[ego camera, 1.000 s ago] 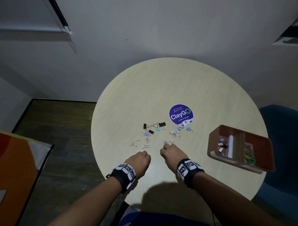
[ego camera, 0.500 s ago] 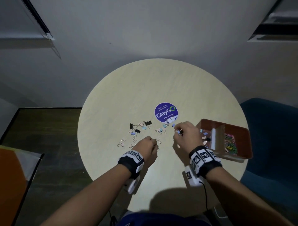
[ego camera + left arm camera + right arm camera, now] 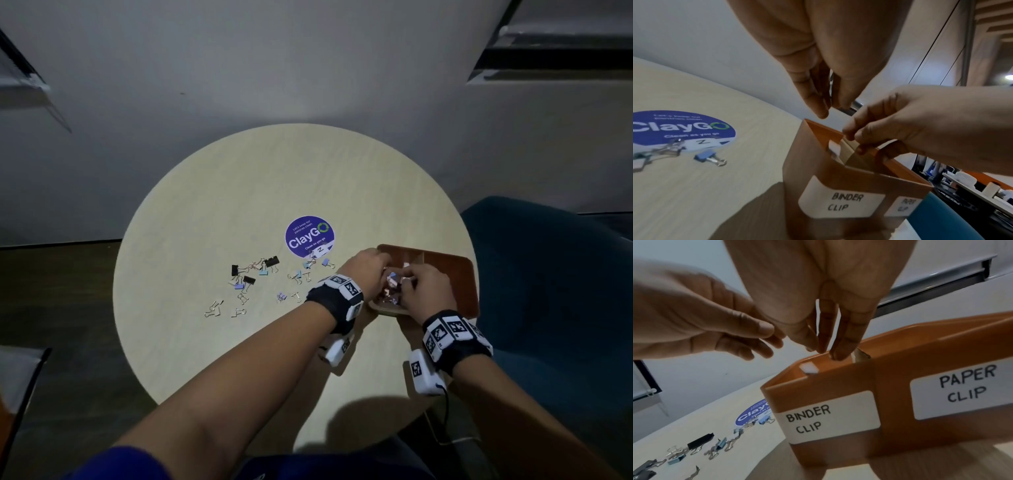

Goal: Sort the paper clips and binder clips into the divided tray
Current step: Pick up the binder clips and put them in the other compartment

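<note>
The brown divided tray (image 3: 445,255) stands at the table's right edge, labelled "BINDER CLIP" (image 3: 826,417) and "PAPER CLIP" (image 3: 966,386). Both hands hover over its left, binder-clip compartment, where several clips (image 3: 392,286) lie. My left hand (image 3: 385,270) points down with relaxed, nearly straight fingers (image 3: 764,328) and nothing visible in them. My right hand (image 3: 406,284) has its fingertips (image 3: 840,353) drawn together just above the rim; whether they pinch a clip is unclear. Several loose binder clips, black (image 3: 271,262) and blue (image 3: 263,273), remain scattered left of the tray.
The round pale table (image 3: 205,222) carries a purple ClayGO sticker (image 3: 310,236) behind the loose clips. A blue chair (image 3: 548,274) stands right of the tray. Small wire clips (image 3: 214,308) lie nearest the table's left front.
Both hands have moved right from the scattered clips to above the tray's binder-clip compartment. The head view has turned so the tray sits under the hands.
</note>
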